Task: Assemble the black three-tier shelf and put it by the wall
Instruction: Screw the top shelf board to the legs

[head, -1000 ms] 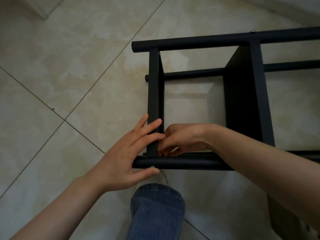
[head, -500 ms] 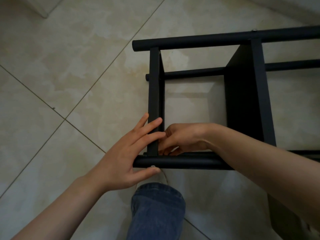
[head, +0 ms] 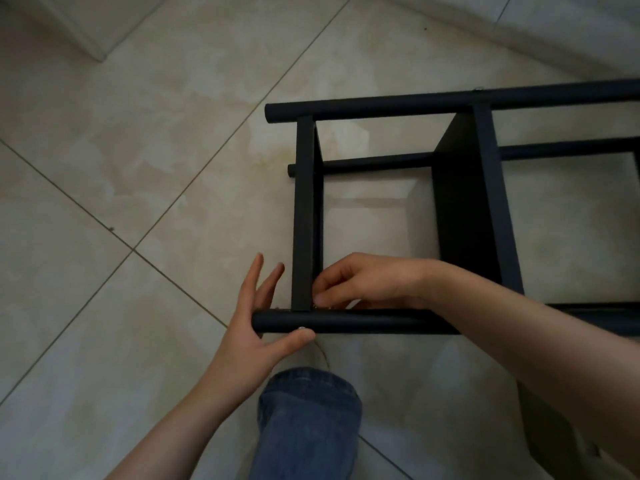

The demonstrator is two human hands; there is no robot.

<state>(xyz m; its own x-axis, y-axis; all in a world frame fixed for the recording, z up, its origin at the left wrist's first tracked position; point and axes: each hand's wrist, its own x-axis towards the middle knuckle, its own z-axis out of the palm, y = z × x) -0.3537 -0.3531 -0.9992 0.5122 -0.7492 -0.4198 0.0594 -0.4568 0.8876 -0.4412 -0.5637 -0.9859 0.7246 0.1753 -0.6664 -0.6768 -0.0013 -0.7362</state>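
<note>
Left hand (head: 249,327) lifted off shelf panel (head: 304,209), fingers spread, right hand (head: 367,282) curled, grip unclear

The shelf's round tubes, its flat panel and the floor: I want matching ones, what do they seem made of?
Round tubes: probably painted metal, matte black; smooth cylinders with a faint sheen.
Flat panel: matte black, thin with square edges; painted board or sheet metal, cannot tell.
Floor: glazed ceramic or stone-look tile; glossy beige marbling, straight grout lines.

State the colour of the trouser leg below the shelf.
The trouser leg is blue denim; head view.
</note>
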